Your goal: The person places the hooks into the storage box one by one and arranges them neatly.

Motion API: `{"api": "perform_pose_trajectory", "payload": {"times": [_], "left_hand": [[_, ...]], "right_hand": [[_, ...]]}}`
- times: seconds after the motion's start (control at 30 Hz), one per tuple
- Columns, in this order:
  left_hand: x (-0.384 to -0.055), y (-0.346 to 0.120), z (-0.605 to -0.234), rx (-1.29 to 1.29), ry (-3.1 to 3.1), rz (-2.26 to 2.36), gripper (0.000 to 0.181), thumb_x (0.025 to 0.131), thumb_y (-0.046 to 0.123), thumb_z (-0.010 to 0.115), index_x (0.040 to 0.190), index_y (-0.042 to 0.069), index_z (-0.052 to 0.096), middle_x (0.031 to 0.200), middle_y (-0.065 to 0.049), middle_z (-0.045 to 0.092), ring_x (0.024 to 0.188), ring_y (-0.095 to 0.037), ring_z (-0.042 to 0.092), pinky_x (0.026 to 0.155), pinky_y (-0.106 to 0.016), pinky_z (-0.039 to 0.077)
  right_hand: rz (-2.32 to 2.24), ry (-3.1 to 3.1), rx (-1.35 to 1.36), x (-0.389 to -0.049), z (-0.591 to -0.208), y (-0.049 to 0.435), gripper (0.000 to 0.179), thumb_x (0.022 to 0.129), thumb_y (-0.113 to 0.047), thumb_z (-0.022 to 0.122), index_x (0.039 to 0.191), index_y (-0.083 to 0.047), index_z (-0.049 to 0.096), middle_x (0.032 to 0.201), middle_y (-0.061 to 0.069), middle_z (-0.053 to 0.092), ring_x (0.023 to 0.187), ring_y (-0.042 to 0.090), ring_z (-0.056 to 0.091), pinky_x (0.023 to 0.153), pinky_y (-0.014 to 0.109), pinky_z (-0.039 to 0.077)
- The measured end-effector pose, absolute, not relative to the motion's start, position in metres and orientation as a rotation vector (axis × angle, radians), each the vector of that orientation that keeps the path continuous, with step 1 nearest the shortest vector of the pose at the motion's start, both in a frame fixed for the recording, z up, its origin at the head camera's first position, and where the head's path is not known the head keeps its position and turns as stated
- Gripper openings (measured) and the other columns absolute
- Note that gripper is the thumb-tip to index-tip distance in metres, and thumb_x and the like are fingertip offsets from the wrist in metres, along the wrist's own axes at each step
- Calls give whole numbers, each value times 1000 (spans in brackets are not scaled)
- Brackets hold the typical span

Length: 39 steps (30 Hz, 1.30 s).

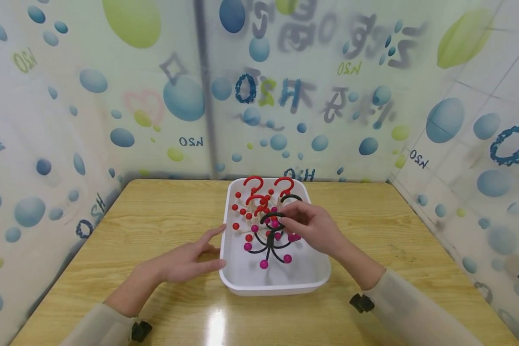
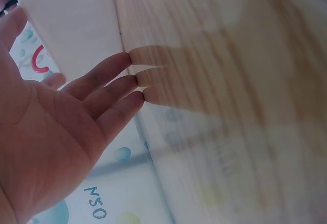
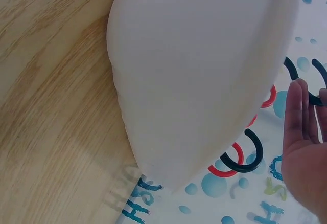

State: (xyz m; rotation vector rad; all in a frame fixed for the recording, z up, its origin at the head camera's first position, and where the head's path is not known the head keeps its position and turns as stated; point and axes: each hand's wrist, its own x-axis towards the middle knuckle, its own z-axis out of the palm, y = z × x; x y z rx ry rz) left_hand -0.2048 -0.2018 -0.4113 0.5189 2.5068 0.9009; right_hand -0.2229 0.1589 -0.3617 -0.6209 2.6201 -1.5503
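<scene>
My right hand (image 1: 313,228) pinches the hooked top of a black hooked piece (image 1: 271,239) over the white tray (image 1: 272,290). Curved prongs spread from its stem, each tipped with a pink ball (image 1: 264,264). Behind my right fingertips another black hook (image 1: 291,197) rises. Red hooked pieces with red-tipped pale prongs, among them a red hook (image 1: 253,181), fill the tray's far half. At the tray's left side rests my left hand (image 1: 181,262), thumb and fingers extended against the wall. The left wrist view shows that hand's palm (image 2: 56,132), holding nothing.
Under the tray is a wooden table (image 1: 164,216). A patterned curtain (image 1: 259,96) with bubbles and lettering stands behind its far edge and along both sides. Dark wrist straps show on the left sleeve (image 1: 101,329) and the right sleeve (image 1: 411,307).
</scene>
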Motion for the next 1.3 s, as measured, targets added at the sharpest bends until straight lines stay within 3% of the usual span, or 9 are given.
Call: {"api": "perform_pose_trajectory", "payload": {"times": [0.23, 1.07, 1.3], "left_hand": [[-205, -201, -412, 519, 2500, 906, 92, 105, 62, 65, 177, 39, 12, 157, -14, 64, 150, -46, 56, 123, -72, 40], [-205, -200, -412, 519, 2495, 910, 91, 105, 62, 64, 176, 39, 11, 158, -13, 63, 151, -45, 55, 124, -72, 40], [-204, -201, -415, 533, 2504, 900, 91, 106, 63, 62, 177, 39, 11, 157, -14, 64, 150, -45, 56, 124, -72, 39]], "right_hand": [[-1463, 2617, -586, -228, -369, 157, 24, 104, -15, 77, 128, -13, 77, 114, 8, 81, 93, 18, 77, 87, 54, 68], [-1426, 2595, -495, -236, -377, 160, 26, 104, -16, 77, 130, -14, 77, 112, 7, 81, 92, 18, 78, 90, 50, 68], [-1415, 2602, -504, -235, -378, 165, 30, 104, -16, 78, 133, -15, 76, 121, 8, 79, 100, 19, 80, 92, 46, 68]]}}
